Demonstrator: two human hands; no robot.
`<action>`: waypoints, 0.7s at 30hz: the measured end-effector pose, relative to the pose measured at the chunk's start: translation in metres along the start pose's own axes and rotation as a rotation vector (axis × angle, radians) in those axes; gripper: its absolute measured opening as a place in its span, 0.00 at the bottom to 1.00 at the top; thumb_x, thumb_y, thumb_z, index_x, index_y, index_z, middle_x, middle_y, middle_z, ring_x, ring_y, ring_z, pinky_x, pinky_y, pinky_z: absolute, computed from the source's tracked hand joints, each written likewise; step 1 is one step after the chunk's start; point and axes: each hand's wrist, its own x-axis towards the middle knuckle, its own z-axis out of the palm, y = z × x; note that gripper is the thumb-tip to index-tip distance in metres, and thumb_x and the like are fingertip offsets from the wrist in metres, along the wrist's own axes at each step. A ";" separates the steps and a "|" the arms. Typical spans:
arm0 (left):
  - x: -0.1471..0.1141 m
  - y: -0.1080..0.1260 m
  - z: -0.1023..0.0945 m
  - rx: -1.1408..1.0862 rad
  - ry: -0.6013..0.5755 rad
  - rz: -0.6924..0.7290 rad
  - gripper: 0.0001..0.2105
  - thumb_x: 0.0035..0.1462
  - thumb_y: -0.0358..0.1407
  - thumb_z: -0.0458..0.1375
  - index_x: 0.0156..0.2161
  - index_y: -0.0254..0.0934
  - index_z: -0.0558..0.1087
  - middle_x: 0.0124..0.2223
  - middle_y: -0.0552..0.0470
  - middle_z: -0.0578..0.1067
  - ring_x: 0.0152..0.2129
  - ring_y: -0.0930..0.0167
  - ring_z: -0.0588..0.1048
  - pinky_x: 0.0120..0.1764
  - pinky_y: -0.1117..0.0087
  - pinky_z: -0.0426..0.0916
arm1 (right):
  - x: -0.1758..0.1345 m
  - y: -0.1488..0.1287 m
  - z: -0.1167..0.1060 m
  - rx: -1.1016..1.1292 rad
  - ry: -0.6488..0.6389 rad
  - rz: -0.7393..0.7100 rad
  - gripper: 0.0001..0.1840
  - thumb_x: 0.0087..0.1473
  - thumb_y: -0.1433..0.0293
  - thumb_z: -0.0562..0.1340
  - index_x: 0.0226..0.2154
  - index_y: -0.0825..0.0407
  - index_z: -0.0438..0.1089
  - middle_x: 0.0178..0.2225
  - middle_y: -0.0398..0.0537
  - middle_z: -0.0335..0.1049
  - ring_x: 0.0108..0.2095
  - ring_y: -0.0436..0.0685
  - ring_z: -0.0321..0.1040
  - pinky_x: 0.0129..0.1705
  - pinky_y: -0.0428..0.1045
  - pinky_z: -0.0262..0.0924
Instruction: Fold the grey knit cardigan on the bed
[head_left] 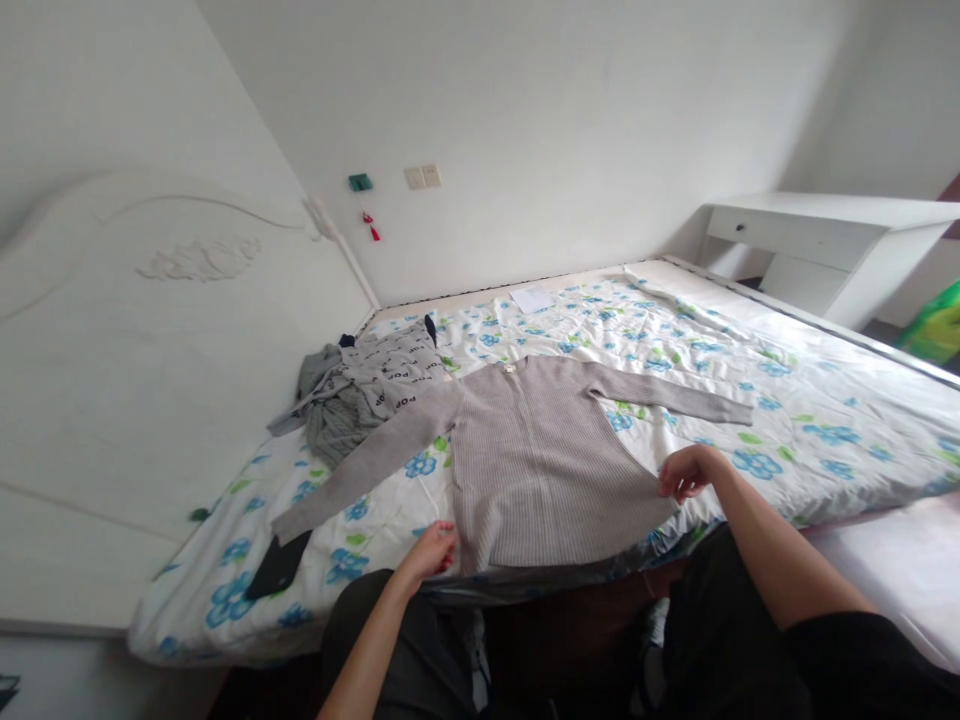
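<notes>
A grey-beige ribbed sweater [540,460] lies spread on the bed, its neckline toward the wall and its hem at the near edge. One sleeve reaches out to the right, the other slants down to the left. My right hand [688,472] pinches the sweater's right side edge near the hem corner. At the left side edge, close to the hem, my left hand [433,552] is closed with its fingers curled on the fabric; its fingertips are partly hidden. The cloth beside it rises in a soft fold.
A heap of grey clothes [367,385] with printed lettering lies left of the sweater. A black flat object [279,565] touches the left cuff. White paper [531,300] lies by the wall. The headboard [172,400] bounds the left; a white desk [810,240] stands at the far right.
</notes>
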 end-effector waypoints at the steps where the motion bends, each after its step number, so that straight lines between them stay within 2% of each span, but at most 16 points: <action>1: 0.001 0.000 0.006 0.059 0.002 -0.024 0.18 0.58 0.50 0.70 0.42 0.41 0.71 0.27 0.61 0.69 0.21 0.73 0.69 0.26 0.73 0.60 | 0.003 0.000 0.001 0.001 0.005 -0.006 0.17 0.49 0.72 0.82 0.33 0.54 0.75 0.31 0.48 0.79 0.28 0.52 0.79 0.24 0.37 0.68; 4: 0.003 0.002 0.022 0.178 -0.012 -0.009 0.23 0.58 0.57 0.71 0.32 0.42 0.68 0.24 0.60 0.67 0.19 0.72 0.66 0.24 0.71 0.58 | 0.010 -0.006 0.008 -0.005 0.016 -0.036 0.17 0.52 0.67 0.82 0.35 0.54 0.76 0.34 0.50 0.81 0.28 0.52 0.80 0.25 0.39 0.71; 6: 0.001 0.005 0.024 0.181 -0.022 0.028 0.23 0.58 0.56 0.71 0.29 0.42 0.68 0.24 0.59 0.68 0.21 0.70 0.69 0.26 0.70 0.62 | 0.013 -0.012 0.012 -0.025 0.065 -0.037 0.19 0.54 0.63 0.81 0.34 0.55 0.75 0.33 0.50 0.80 0.27 0.52 0.78 0.25 0.40 0.71; 8: -0.004 0.010 0.015 0.128 0.004 0.066 0.19 0.56 0.52 0.71 0.29 0.41 0.71 0.26 0.55 0.74 0.28 0.65 0.76 0.30 0.68 0.69 | 0.014 -0.015 0.012 -0.046 0.092 -0.031 0.21 0.54 0.61 0.82 0.33 0.55 0.74 0.30 0.50 0.78 0.26 0.51 0.77 0.24 0.40 0.69; 11: -0.015 0.017 -0.009 0.029 0.008 0.091 0.13 0.52 0.45 0.71 0.37 0.39 0.79 0.39 0.47 0.85 0.44 0.57 0.84 0.43 0.65 0.78 | 0.014 -0.014 0.007 -0.036 -0.005 -0.018 0.21 0.51 0.63 0.84 0.32 0.55 0.75 0.30 0.50 0.78 0.25 0.50 0.74 0.25 0.40 0.68; 13: -0.019 0.019 -0.021 0.034 -0.036 0.075 0.16 0.47 0.41 0.72 0.41 0.39 0.80 0.47 0.43 0.87 0.50 0.54 0.85 0.48 0.64 0.79 | 0.014 -0.012 0.004 -0.036 -0.068 0.002 0.20 0.51 0.63 0.84 0.33 0.54 0.76 0.30 0.50 0.79 0.25 0.50 0.74 0.26 0.41 0.69; 14: -0.020 0.020 -0.025 0.068 -0.060 0.056 0.18 0.44 0.39 0.73 0.43 0.39 0.80 0.49 0.42 0.87 0.51 0.54 0.85 0.48 0.64 0.80 | 0.015 -0.012 0.004 -0.053 -0.072 0.022 0.20 0.51 0.63 0.84 0.34 0.54 0.76 0.30 0.50 0.79 0.25 0.51 0.74 0.26 0.41 0.69; 16: -0.016 0.019 -0.028 0.168 -0.115 -0.022 0.23 0.38 0.37 0.76 0.43 0.41 0.78 0.49 0.44 0.86 0.45 0.54 0.86 0.41 0.62 0.81 | 0.018 -0.013 0.004 -0.114 -0.053 0.085 0.20 0.51 0.62 0.83 0.34 0.54 0.77 0.31 0.50 0.79 0.25 0.52 0.75 0.25 0.41 0.69; 18: -0.005 0.016 -0.027 0.256 -0.154 -0.114 0.26 0.37 0.39 0.78 0.43 0.43 0.75 0.42 0.49 0.85 0.35 0.58 0.85 0.33 0.63 0.79 | 0.021 -0.016 0.006 -0.165 -0.038 0.145 0.20 0.53 0.60 0.82 0.35 0.56 0.78 0.32 0.53 0.80 0.26 0.53 0.76 0.26 0.42 0.68; 19: 0.002 0.015 -0.027 0.281 -0.146 -0.149 0.26 0.38 0.42 0.78 0.42 0.44 0.73 0.38 0.52 0.83 0.30 0.60 0.83 0.30 0.65 0.77 | 0.023 -0.018 0.007 -0.171 -0.031 0.155 0.20 0.56 0.58 0.80 0.35 0.56 0.78 0.32 0.54 0.80 0.26 0.53 0.76 0.27 0.42 0.68; 21: 0.017 0.015 -0.027 0.292 -0.061 -0.161 0.26 0.45 0.50 0.77 0.41 0.44 0.70 0.30 0.56 0.77 0.25 0.65 0.79 0.27 0.68 0.74 | 0.026 -0.022 0.008 -0.128 0.030 0.078 0.22 0.61 0.55 0.77 0.34 0.57 0.78 0.32 0.55 0.80 0.26 0.54 0.77 0.28 0.44 0.69</action>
